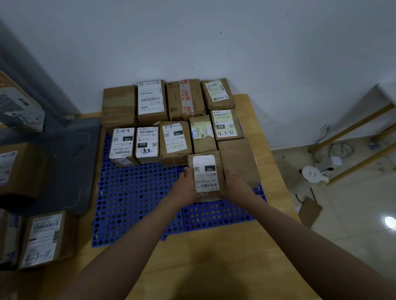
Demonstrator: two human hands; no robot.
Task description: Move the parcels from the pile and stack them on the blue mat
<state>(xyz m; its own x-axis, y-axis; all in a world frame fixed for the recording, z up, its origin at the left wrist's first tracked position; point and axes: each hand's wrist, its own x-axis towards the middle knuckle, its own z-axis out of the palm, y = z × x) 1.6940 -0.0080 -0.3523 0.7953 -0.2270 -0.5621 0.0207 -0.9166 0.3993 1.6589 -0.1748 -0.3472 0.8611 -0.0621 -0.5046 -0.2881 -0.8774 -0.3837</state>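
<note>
Now | both hands (pixel 205 186) grip cardboard parcel (pixel 206 172) | perforated blue mat (pixel 135 194)

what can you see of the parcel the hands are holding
The parcel is a small brown cardboard box with a white shipping label on top, printed with a QR code, a black "15H" block and a barcode. It looks closed and intact. It lies flat, label up, on the blue mat, in front of the row of parcels and beside a plain brown box on its right. The left hand and right hand grip its two sides.
</note>
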